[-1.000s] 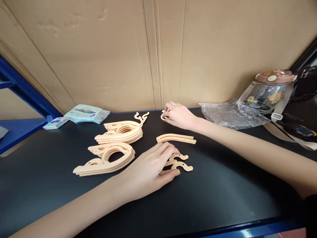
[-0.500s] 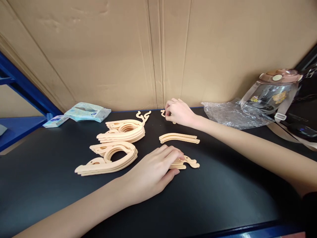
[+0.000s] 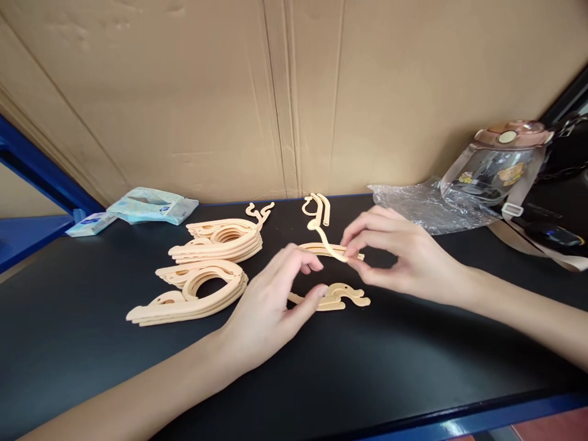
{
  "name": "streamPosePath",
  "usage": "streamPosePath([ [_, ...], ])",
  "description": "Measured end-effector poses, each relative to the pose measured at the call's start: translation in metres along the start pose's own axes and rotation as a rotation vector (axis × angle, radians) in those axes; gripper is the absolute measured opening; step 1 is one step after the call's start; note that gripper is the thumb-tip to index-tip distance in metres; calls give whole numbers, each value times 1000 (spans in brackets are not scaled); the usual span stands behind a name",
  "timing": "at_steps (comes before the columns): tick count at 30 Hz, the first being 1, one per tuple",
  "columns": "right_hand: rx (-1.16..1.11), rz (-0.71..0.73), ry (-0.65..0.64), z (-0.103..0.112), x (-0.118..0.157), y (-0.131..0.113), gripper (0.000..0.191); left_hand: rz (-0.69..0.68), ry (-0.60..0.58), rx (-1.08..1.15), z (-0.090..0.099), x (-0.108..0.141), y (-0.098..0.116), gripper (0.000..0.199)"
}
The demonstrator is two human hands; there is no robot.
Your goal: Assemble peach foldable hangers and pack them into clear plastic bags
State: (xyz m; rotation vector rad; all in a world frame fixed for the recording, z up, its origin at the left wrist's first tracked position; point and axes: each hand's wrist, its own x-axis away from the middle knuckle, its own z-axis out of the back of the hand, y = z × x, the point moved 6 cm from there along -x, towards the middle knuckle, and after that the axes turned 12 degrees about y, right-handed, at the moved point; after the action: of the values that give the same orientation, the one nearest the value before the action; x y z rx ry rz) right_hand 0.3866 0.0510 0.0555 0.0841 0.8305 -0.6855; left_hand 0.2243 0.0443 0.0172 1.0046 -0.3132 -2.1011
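Note:
My right hand (image 3: 399,251) pinches one end of a beige folding hanger (image 3: 325,240) between thumb and fingertips. The hanger rises up and leftward from the fingers, with its joint and hook part at the far end. My left hand (image 3: 278,294) is open, thumb and fingers apart, holding nothing. Close to its thumb lies a folded beige hanger (image 3: 337,295) on the black table, its left end partly hidden by the hand. Behind the held hanger is a curved pair of beige strips (image 3: 312,247), partly covered by my right fingers.
Two stacks of folded beige hangers, a nearer one (image 3: 229,294) and a farther one (image 3: 243,245), stand to the left. Blue tissue packs (image 3: 158,207) lie at the back left. Crinkled clear plastic (image 3: 413,205) and a strapped water bottle (image 3: 487,174) sit at the back right, before a cardboard wall (image 3: 184,92).
My right hand has come nearer and rightward from the back of the table, bringing the beige hanger up. My left hand has lifted off the folded hanger and its fingers have spread.

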Motion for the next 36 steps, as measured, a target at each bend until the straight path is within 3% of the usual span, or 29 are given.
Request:
streamPosePath([
  [3,-96,52,-13,3,16,-6,11,-45,132,-84,9,-4,2,29],
  [6,-121,97,-59,-1,25,-10,13,-104,106,-137,8,-7,1,42],
  [12,-116,149,-63,1,27,-10,11,-228,-7,-201,0,-8,0,24],
  [21,66,199,-15,5,28,-3,11,-211,-17,-186,1,-7,-1,14],
  [26,95,157,51,6,29,-4,11,-213,0,-152,1,-5,1,6],
  [31,47,95,-3,0,32,-2,14,-228,2,-85,0,-4,5,6],
  [36,-315,-105,-170,-15,38,-1,34,-331,65,2,6,-2,16,9],
])
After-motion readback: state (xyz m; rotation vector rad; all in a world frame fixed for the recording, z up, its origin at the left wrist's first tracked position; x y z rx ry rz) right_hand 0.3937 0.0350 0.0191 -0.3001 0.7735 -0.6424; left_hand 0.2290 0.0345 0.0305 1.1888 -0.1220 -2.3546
